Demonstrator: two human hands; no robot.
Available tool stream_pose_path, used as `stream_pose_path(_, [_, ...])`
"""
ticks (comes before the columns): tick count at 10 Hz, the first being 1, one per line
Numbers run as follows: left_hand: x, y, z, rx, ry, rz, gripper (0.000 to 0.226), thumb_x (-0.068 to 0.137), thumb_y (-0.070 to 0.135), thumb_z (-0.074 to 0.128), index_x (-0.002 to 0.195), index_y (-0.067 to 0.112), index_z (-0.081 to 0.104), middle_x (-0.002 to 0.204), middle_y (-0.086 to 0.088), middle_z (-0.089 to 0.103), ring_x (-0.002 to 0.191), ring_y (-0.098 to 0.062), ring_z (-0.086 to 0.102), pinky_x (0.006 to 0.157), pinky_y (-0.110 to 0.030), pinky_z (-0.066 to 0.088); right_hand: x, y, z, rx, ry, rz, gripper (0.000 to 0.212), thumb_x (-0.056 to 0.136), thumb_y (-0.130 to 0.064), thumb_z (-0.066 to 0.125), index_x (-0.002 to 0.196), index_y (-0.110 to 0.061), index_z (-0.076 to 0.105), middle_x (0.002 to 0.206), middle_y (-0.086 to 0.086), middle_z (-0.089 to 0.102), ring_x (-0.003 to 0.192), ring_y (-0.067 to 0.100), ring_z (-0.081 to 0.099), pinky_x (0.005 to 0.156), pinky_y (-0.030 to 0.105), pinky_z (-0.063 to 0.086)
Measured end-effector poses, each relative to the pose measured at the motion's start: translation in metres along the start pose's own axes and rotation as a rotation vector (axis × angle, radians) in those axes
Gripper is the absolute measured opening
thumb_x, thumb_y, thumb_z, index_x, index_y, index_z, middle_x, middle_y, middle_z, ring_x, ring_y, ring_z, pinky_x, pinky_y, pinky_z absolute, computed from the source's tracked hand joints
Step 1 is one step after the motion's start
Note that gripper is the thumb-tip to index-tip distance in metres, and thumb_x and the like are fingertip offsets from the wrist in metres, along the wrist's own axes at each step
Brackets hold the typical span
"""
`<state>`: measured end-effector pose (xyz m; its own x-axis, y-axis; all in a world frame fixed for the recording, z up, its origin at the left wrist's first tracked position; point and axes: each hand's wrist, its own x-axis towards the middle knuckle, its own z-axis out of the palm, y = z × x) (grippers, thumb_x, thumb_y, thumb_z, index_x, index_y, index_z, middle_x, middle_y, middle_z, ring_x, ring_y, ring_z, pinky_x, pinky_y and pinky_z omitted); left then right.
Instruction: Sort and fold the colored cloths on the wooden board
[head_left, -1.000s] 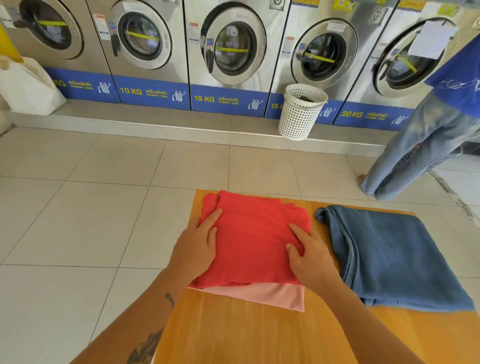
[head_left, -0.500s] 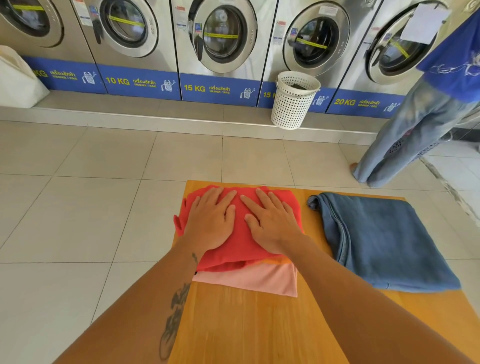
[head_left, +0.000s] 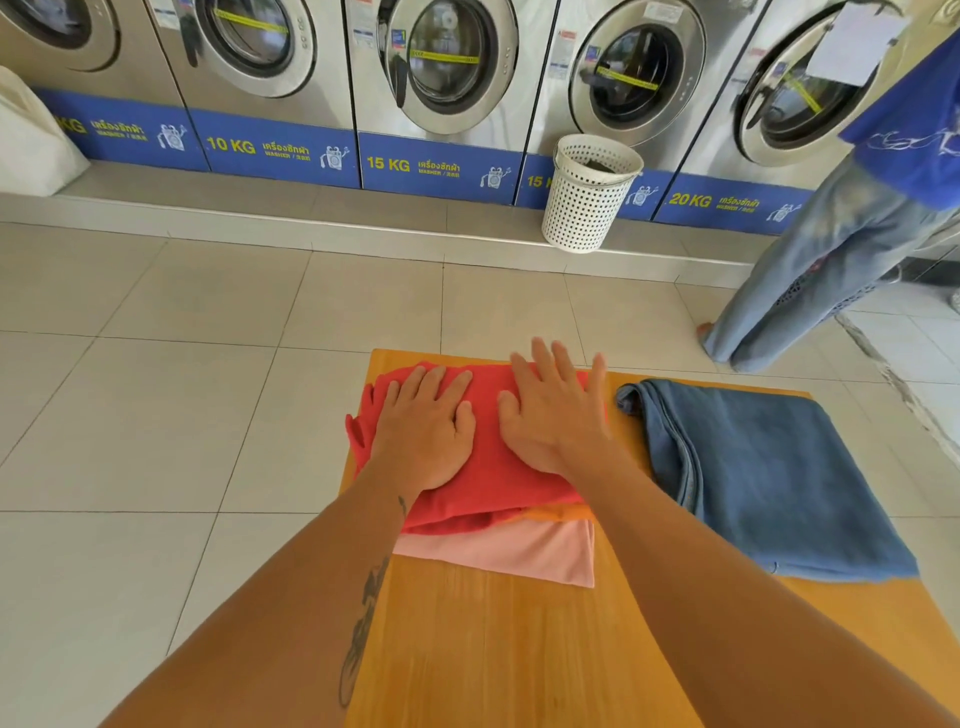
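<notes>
A folded red cloth (head_left: 485, 488) lies on top of a stack at the far left of the wooden board (head_left: 509, 649). Beneath it an orange edge (head_left: 558, 514) and a folded pink cloth (head_left: 519, 553) stick out toward me. My left hand (head_left: 423, 428) presses flat on the red cloth's left half, fingers apart. My right hand (head_left: 553, 408) lies flat on its right half, fingertips reaching the far edge. Neither hand grips anything. A folded blue cloth (head_left: 769, 483) rests to the right on the board.
A white perforated basket (head_left: 587, 195) stands on the raised step in front of a row of washing machines (head_left: 441, 67). A person in wide jeans (head_left: 810, 270) stands at the right. A white bag (head_left: 31, 140) sits far left. Tiled floor surrounds the board.
My hands moved from the red cloth's side edges onto its top and slid toward the far edge, flattening it. The right hand has gone furthest forward.
</notes>
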<state>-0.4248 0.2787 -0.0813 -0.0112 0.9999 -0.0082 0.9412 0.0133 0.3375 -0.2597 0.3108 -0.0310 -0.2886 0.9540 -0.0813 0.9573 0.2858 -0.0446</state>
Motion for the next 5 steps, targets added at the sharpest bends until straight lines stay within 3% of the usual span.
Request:
stream_pose_path(2, [-0.007,-0.033,-0.006,-0.083,-0.024,0.037,0.056,0.097,0.053,0.013,0.152,0.042,0.020,0.162,0.007,0.018,0.148,-0.015,0.014,0.120,-0.049,0.009,-0.016,0.012,0.028,0.231,-0.075,0.060,0.069,0.094,-0.063,0.019,0.157,-0.038,0.007,0.167,-0.004,0.006,0.154,0.021,0.001,0.121,0.059,0.004])
stream_pose_path(4, [-0.031,-0.058,-0.019,-0.181,-0.089,-0.140,0.055,0.102,0.047,0.013,0.155,0.033,0.018,0.162,0.003,0.022,0.145,-0.020,0.028,0.117,-0.046,0.025,-0.045,0.060,0.014,0.392,-0.203,0.186,0.069,0.098,-0.059,0.021,0.158,-0.028,0.007,0.167,-0.001,0.006,0.152,0.025,0.013,0.120,0.056,0.017])
stream_pose_path(5, [-0.044,-0.055,-0.026,-0.077,0.086,-0.173,0.054,0.103,0.038,0.019,0.152,0.018,0.029,0.156,-0.005,0.035,0.142,-0.025,0.034,0.118,-0.051,0.023,-0.067,0.075,-0.006,0.496,-0.115,0.181,0.061,0.103,-0.046,0.027,0.156,-0.020,0.018,0.166,0.003,0.016,0.152,0.023,0.014,0.121,0.050,0.017])
